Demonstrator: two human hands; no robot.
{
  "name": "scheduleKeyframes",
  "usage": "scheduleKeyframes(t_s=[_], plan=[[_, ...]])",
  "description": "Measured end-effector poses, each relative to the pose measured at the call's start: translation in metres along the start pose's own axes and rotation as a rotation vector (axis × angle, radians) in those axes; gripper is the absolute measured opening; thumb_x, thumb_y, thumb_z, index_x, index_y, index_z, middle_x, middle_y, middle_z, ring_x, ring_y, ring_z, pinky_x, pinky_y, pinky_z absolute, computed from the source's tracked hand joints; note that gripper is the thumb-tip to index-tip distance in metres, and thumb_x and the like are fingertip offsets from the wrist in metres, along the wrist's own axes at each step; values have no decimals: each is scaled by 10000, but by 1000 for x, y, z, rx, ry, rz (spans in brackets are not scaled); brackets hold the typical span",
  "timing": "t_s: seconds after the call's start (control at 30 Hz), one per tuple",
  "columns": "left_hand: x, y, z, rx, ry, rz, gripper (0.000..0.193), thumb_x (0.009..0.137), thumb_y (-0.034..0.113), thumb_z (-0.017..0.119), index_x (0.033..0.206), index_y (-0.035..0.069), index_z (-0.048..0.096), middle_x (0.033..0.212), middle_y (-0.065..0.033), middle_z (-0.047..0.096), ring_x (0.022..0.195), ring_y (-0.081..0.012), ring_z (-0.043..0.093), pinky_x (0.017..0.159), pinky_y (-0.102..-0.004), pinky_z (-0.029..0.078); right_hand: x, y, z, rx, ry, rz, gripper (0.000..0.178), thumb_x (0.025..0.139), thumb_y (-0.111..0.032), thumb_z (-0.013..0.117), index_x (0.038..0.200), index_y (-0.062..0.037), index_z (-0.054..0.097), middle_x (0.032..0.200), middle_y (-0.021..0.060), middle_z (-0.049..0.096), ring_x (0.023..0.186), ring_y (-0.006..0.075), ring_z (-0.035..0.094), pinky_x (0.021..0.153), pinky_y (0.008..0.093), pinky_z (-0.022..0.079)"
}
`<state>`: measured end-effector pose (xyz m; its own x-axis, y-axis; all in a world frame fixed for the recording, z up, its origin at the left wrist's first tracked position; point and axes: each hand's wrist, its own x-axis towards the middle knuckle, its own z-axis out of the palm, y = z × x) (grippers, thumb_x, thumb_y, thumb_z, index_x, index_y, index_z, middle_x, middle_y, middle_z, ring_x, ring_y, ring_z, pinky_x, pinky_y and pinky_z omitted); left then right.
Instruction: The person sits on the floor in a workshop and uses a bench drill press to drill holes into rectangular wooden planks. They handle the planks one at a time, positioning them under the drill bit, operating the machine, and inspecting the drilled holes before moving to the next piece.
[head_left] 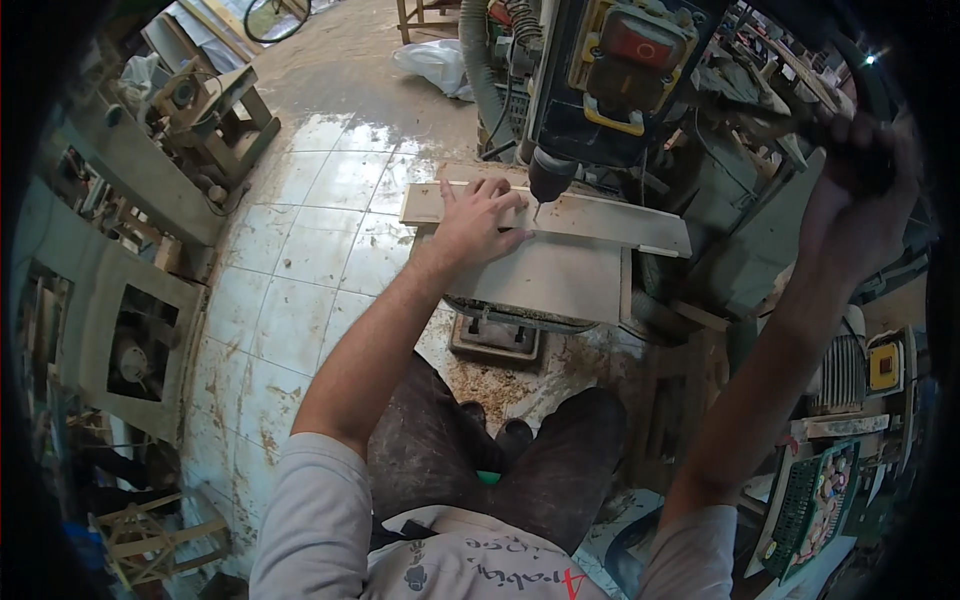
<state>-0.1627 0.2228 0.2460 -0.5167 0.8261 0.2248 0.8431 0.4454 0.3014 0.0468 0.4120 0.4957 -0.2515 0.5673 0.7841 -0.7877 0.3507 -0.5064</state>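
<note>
A long pale wooden board (pixel 610 222) lies across the wooden table (pixel 560 275) of a drill press. My left hand (pixel 482 215) holds it down left of the drill, thumb at the near edge and fingers reaching over towards the far edge. Just right of those fingers, the dark drill chuck (pixel 551 175) carries a thin bit (pixel 537 212) whose tip comes down to the board; whether it has entered the wood I cannot tell. Raised at the far right, my right hand (pixel 868 195) is closed around a dark handle (pixel 868 165), partly lost in shadow.
Above the board stands the drill press head with a red and yellow switch box (pixel 635 50). A grey ribbed hose (pixel 480 70) runs down behind it. Wood shavings cover the tiled floor (pixel 290 260). At the lower right is a green crate (pixel 815 505); a wooden-framed machine (pixel 215 125) stands left.
</note>
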Motion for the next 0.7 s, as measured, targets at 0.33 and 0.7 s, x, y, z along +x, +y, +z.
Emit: scheduleKeyframes(t_s=[0.33,0.7], plan=[[2,-2,5,-14,67,25,414,788,449,667,1126,219,605,1231,-45,489,1250,-270,410,984,-781,147,-132,20,-48,-91,-23,-89,252,929,-217,423,748,-42,436,889,206,611,1090,417,554,1060,568,301],[-2,-11,17,-87,154,20,414,744,451,684,1075,208,632,1206,-74,515,1225,-288,433,983,-794,115,-93,23,-81,-68,36,-68,153,883,-130,404,812,-13,472,870,163,583,1017,342,581,1047,519,350]])
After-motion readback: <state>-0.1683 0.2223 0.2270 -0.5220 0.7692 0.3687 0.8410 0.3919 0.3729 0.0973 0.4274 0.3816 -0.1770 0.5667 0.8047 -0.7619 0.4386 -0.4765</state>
